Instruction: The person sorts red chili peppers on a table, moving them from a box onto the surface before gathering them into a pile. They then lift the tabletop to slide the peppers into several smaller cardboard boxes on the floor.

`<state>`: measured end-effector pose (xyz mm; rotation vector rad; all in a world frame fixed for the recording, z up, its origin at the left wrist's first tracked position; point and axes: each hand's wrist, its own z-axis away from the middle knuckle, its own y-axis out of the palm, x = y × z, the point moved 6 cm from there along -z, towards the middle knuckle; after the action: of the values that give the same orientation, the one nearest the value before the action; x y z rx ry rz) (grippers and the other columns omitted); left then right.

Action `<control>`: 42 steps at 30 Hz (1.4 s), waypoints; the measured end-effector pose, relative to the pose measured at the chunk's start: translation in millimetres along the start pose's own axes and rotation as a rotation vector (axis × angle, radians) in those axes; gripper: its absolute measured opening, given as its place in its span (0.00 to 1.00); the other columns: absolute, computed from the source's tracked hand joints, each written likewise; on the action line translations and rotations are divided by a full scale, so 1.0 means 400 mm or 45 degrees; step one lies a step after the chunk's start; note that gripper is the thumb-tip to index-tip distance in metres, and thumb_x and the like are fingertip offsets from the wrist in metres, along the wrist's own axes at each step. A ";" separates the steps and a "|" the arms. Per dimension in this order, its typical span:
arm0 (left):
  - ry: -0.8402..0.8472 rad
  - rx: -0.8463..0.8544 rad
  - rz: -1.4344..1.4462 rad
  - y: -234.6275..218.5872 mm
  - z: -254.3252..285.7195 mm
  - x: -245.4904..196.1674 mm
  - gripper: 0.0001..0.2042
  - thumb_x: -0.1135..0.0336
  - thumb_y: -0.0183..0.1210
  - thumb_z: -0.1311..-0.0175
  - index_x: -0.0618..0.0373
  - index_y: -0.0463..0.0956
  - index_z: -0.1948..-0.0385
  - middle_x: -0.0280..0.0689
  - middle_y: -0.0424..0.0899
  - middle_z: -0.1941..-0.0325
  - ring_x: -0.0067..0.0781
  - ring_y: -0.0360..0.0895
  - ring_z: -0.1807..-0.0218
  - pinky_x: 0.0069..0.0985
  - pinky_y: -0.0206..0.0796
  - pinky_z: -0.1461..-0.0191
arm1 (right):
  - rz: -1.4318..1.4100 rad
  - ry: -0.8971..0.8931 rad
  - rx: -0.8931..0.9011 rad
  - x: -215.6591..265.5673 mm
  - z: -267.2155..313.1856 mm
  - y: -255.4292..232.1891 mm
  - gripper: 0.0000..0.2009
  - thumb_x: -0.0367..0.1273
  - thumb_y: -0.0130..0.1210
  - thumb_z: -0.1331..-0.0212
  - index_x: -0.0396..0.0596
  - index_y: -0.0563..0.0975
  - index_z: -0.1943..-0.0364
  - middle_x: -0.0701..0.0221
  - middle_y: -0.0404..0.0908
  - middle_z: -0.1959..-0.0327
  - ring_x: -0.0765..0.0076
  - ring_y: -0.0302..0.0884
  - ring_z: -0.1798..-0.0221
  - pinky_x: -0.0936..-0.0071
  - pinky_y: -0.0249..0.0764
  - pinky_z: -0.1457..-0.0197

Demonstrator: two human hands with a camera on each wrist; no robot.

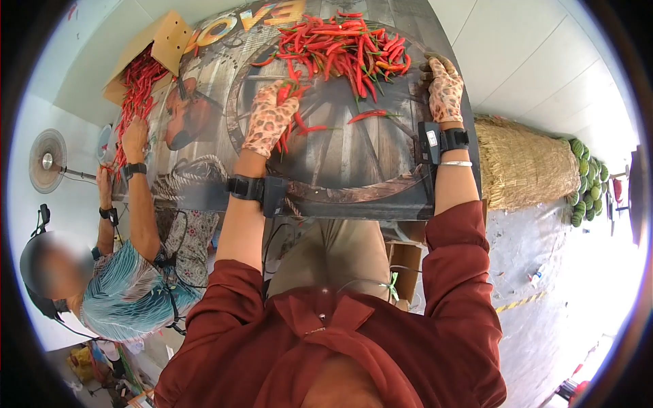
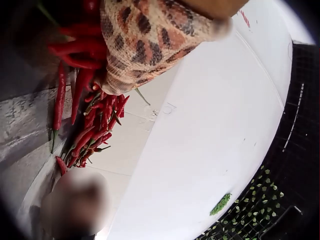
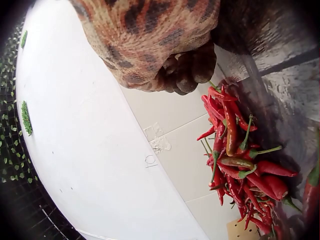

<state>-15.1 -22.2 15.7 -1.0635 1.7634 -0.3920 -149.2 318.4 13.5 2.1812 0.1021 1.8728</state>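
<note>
A large pile of red chillies (image 1: 340, 44) lies at the far end of a table (image 1: 354, 166) printed with a wagon wheel. My left hand (image 1: 272, 119), in a leopard-print glove, grips a bunch of chillies (image 1: 294, 122) just left of the pile. The left wrist view shows the same glove (image 2: 145, 40) over that bunch of chillies (image 2: 95, 127). My gloved right hand (image 1: 443, 85) sits at the table's right edge beside the pile. Its fingers (image 3: 187, 70) are curled tight, with nothing showing inside them. One loose chilli (image 1: 367, 115) lies between my hands.
Another person (image 1: 129, 285) at the left handles chillies spilling from a cardboard box (image 1: 153, 44). A fan (image 1: 46, 161) stands at the far left. To the right of the table is a straw bale (image 1: 524, 163), with watermelons (image 1: 588, 180) beyond it.
</note>
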 end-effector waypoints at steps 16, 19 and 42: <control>0.246 0.438 -0.282 0.021 0.061 -0.134 0.50 0.39 0.68 0.65 0.54 0.58 0.36 0.52 0.52 0.31 0.55 0.49 0.30 0.45 0.44 0.30 | 0.133 -0.041 -0.031 0.014 0.006 -0.001 0.11 0.31 0.54 0.43 0.39 0.79 0.60 0.71 0.81 0.68 0.77 0.74 0.67 0.80 0.69 0.61; 0.179 0.350 -0.281 0.021 0.050 -0.120 0.50 0.44 0.70 0.65 0.49 0.55 0.34 0.51 0.46 0.29 0.55 0.43 0.28 0.44 0.40 0.28 | 0.130 -0.053 -0.024 0.012 0.004 -0.001 0.10 0.31 0.54 0.43 0.39 0.80 0.61 0.71 0.81 0.68 0.77 0.74 0.67 0.80 0.69 0.61; 0.169 0.271 -0.162 0.021 -0.021 -0.126 0.24 0.63 0.61 0.49 0.60 0.71 0.49 0.48 0.73 0.47 0.48 0.70 0.45 0.36 0.61 0.41 | 0.078 -0.003 0.022 0.019 0.019 0.009 0.10 0.31 0.53 0.42 0.42 0.80 0.60 0.72 0.80 0.70 0.80 0.72 0.71 0.82 0.68 0.66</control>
<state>-20.4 21.3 43.4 -1.0186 1.7294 -0.7277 -141.0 315.5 20.8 2.2220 0.0515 1.9087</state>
